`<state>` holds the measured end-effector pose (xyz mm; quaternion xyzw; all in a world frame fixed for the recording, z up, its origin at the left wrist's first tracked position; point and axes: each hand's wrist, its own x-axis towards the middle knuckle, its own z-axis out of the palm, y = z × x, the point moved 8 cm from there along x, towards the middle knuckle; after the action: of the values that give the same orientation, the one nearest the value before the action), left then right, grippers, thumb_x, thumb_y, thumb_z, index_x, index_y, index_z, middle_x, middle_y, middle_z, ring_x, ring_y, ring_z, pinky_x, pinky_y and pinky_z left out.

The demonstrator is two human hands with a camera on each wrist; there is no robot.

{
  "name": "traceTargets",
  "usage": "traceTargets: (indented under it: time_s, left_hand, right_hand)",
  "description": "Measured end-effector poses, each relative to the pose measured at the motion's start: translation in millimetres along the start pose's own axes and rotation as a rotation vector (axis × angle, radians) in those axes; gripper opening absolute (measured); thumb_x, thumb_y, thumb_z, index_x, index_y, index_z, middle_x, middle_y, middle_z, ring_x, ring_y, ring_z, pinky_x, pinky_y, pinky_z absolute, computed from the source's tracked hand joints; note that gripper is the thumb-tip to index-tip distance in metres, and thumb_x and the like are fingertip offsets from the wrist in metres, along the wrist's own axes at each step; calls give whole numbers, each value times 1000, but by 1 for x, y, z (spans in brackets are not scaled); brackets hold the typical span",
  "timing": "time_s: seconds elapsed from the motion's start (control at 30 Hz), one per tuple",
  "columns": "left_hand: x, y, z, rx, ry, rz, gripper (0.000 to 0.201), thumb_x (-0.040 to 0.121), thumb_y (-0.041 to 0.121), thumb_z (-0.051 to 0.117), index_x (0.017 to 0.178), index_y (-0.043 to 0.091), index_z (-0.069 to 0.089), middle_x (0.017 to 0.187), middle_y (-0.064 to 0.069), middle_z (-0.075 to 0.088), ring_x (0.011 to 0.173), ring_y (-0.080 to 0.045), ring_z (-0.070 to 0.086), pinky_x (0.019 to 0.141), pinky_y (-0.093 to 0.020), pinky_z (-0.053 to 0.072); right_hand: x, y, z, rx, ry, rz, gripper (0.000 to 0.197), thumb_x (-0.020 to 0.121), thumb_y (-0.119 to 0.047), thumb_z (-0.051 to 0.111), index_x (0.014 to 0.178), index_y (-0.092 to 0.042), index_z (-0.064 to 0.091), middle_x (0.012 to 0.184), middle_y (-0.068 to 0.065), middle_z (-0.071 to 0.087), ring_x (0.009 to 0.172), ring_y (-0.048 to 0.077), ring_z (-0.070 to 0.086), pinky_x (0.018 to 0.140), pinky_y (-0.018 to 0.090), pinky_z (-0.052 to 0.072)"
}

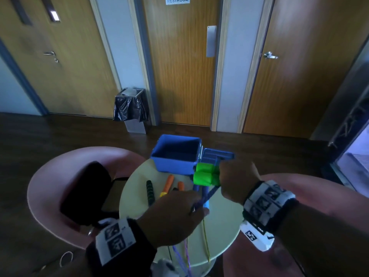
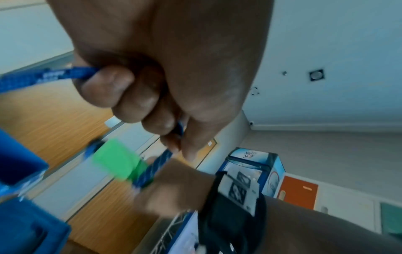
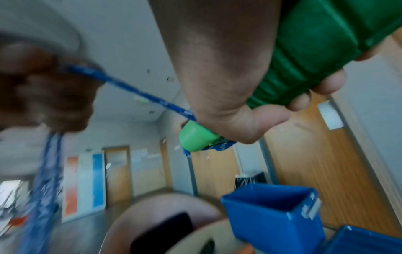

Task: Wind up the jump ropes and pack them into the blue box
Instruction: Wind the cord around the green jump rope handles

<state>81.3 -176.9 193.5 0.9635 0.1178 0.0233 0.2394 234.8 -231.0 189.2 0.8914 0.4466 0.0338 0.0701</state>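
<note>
The open blue box [image 1: 175, 154] stands at the far edge of the round table [image 1: 223, 220], its lid [image 1: 217, 155] lying to its right. Just in front of the box, my right hand [image 1: 229, 176] grips a pair of green handles [image 1: 205, 174] with blue rope wound round their lower end [image 3: 217, 146]. A taut stretch of that blue rope [image 1: 207, 196] runs down to my left hand [image 1: 191, 206], whose fingers [image 2: 108, 89] curl round it. The rest of the rope hangs off the table's near edge. The box [image 3: 272, 211] looks empty.
On the table lie other rope handles: a black-and-green one [image 1: 150, 191], two orange ones [image 1: 167, 184] and a light blue one [image 1: 205, 198]. Thin cords trail over the near edge. Pink armchairs [image 1: 60, 176] flank the table; the left one holds a black bag [image 1: 87, 188].
</note>
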Motion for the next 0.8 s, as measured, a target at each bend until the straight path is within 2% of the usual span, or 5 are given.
traceTargets:
  time_s: [0.07, 0.23, 0.43, 0.57, 0.8]
  left_hand:
    - [5, 5, -17, 199, 54, 88, 24, 96, 46, 49, 89, 23, 53, 84, -2, 62, 91, -19, 57, 73, -33, 29]
    - [31, -29, -29, 321, -44, 172, 30, 92, 51, 56, 89, 21, 59, 80, 6, 61, 80, -10, 57, 69, -32, 40]
    - [39, -69, -20, -63, -188, 145, 23, 93, 35, 66, 72, 31, 59, 67, 23, 58, 63, 6, 55, 62, -14, 38]
    - [41, -67, -13, -253, -192, 121, 26, 97, 29, 63, 71, 29, 59, 62, 19, 57, 58, 5, 55, 61, -13, 42]
    - [41, -68, -7, -688, -34, 90, 23, 78, 50, 62, 65, 31, 63, 64, 12, 56, 62, -3, 50, 63, -25, 39]
  right_hand:
    - [-7, -21, 22, -58, -75, -103, 28, 80, -22, 57, 107, -16, 58, 98, 2, 68, 93, 26, 66, 75, 33, 45]
    - [-52, -80, 45, -78, -191, -442, 33, 78, -21, 61, 110, -14, 55, 104, 7, 60, 96, 30, 59, 84, 40, 42]
    - [-64, -84, 3, 131, -164, -481, 30, 68, -29, 59, 97, -22, 55, 92, 0, 64, 82, 28, 66, 71, 41, 56]
    - [-69, -79, -29, 217, -39, -504, 24, 68, -36, 59, 89, -26, 53, 86, -2, 64, 78, 24, 66, 67, 35, 54]
    - [-80, -73, -55, 331, 49, -491, 19, 73, -37, 58, 86, -26, 49, 82, -5, 61, 72, 20, 62, 64, 35, 52]
